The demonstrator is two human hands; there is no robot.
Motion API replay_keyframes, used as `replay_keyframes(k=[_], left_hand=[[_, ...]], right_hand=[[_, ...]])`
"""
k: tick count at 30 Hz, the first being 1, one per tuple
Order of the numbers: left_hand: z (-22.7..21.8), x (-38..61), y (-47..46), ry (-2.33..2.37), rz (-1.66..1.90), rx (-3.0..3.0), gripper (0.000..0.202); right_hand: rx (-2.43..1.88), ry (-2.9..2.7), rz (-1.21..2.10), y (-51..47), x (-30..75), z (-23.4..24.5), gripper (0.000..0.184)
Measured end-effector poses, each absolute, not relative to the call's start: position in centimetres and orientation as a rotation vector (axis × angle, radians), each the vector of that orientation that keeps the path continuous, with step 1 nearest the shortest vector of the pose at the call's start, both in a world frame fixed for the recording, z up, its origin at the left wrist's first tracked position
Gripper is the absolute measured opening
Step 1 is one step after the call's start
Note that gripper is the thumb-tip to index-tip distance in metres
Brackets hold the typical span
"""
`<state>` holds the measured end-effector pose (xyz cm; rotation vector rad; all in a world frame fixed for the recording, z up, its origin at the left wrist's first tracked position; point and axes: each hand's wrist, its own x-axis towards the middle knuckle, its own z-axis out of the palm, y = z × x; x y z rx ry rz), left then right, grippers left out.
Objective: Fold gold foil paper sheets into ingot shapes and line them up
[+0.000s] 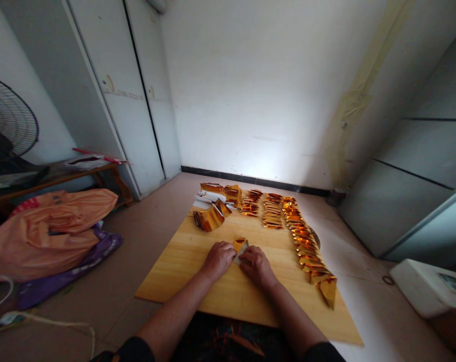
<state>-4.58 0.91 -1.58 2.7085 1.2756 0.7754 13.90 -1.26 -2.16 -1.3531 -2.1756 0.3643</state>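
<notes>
Between my hands, over the middle of the wooden board [197, 266], is a partly folded sheet of gold foil paper [241, 245] with its pale side showing near the bottom. My left hand [220, 260] grips its left edge with fingers closed. On the right edge, the bent fingers of my right hand [257, 264] are closed on the same paper. Beyond my left hand lies a curved stack of gold foil sheets [209, 219]. Rows of folded gold foil pieces [273, 211] stand at the back, and a long row [305, 244] runs down the board's right side.
A white packet [211, 196] lies at the board's back left. To the left are an orange bag [54, 231], a purple bag [77, 266] and a fan [11, 115]. A white box [431, 286] sits on the floor at right, near a grey cabinet [408, 186].
</notes>
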Motion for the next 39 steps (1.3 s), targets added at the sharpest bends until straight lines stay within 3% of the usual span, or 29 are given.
replay_keyframes(k=[14, 27, 31, 39], left_hand=[[-1.1, -5.3, 0.1, 1.265, 0.724, 2.670, 0.027], [-1.1, -5.3, -0.1, 1.256, 0.747, 2.653, 0.025], [-0.8, -5.3, -0.1, 1.251, 0.769, 2.639, 0.024], [-1.0, -5.4, -0.1, 1.246, 0.803, 2.634, 0.020]], right_hand=[[-1.319, -2.219, 0.310, 0.1, 13.4, -1.9, 0.012], [-1.050, -2.126, 0.584, 0.1, 13.6, -1.3, 0.020], [-1.030, -2.098, 0.569, 0.1, 13.8, -1.6, 0.014], [-1.264, -2.049, 0.472, -0.1, 12.9, -1.9, 0.015]])
